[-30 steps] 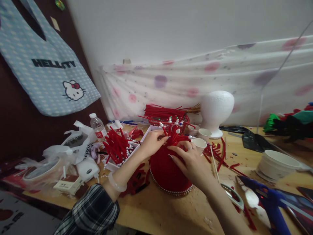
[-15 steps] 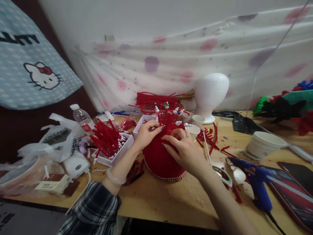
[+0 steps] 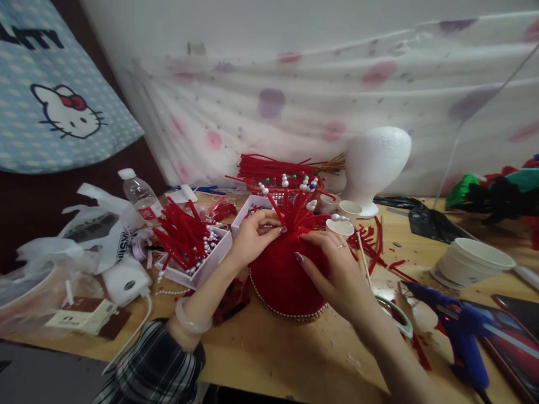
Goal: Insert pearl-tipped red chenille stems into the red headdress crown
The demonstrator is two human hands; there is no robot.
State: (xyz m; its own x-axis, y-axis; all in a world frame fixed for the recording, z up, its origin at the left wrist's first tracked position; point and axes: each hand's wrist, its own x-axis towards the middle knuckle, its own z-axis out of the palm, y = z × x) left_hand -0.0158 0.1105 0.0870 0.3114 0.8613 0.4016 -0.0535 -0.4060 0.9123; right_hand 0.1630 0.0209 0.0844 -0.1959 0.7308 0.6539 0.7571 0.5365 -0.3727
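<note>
A domed red velvet cap (image 3: 282, 280) with a row of pearl beads (image 3: 290, 316) round its lower edge stands on the table between my hands. From its top rises a spray of red pipe cleaners (image 3: 295, 210), several tipped with white pearl beads (image 3: 305, 183). My left hand (image 3: 256, 235) closes thumb and fingers at the base of the spray, on its left side. On the right, my right hand (image 3: 330, 258) touches the cap, with its index finger by the base of the spray and its thumb apart, lower on the velvet.
Left of the cap, a white box (image 3: 202, 264) holds red pipe cleaners and pearls, near a plastic bottle (image 3: 141, 196). Behind stand a red basket (image 3: 273, 195) and a white foam head (image 3: 377, 163). A blue glue gun (image 3: 457, 320), phone (image 3: 522, 314) and paper cup (image 3: 474, 261) lie right.
My right hand has shifted right and opened wider, its thumb further from the fingers. The spray's pipe cleaners look more fanned out. The camera view has moved slightly.
</note>
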